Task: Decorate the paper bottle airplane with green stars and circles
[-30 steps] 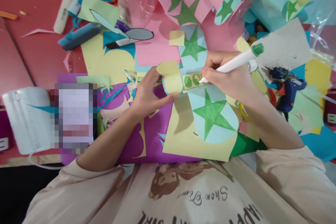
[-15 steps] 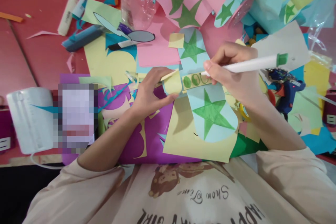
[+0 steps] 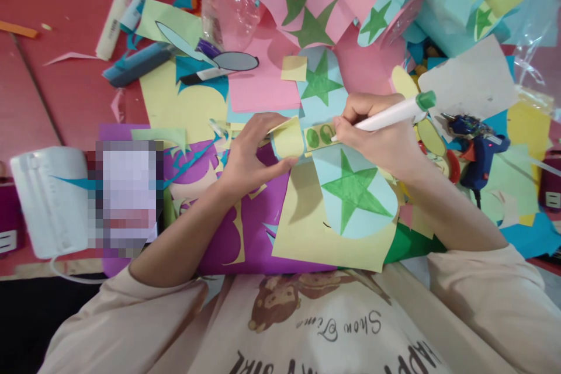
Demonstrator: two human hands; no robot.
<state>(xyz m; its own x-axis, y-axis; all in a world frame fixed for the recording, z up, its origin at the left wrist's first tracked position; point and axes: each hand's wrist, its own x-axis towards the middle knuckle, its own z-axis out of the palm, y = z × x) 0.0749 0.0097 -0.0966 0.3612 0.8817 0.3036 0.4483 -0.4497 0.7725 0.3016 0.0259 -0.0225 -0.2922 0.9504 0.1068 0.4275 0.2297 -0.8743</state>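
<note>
My right hand [image 3: 377,134] is closed round a white marker [image 3: 390,115] with a green end, its tip touching a narrow yellow paper strip [image 3: 320,137]. Green ovals show on the strip, one filled in and another partly coloured; my fingers cover its right part. At the strip's left, my left hand [image 3: 252,155] grips a folded yellow and light-blue paper piece [image 3: 289,137] between thumb and fingers. Below the strip lies a light-blue rounded paper with a green star [image 3: 357,187]. Above it is another light-blue piece with a green star [image 3: 322,79].
A blue glue gun [image 3: 480,160] lies to the right beside paper scraps. Scissors with a black outline [image 3: 236,61], a blue marker [image 3: 138,63] and a clear plastic dome [image 3: 230,9] are at the upper left. A white device [image 3: 50,201] with a cable sits at far left.
My right hand and the marker have shifted left along the strip, and the marker now leans differently. My left hand stays in place with the folded paper.
</note>
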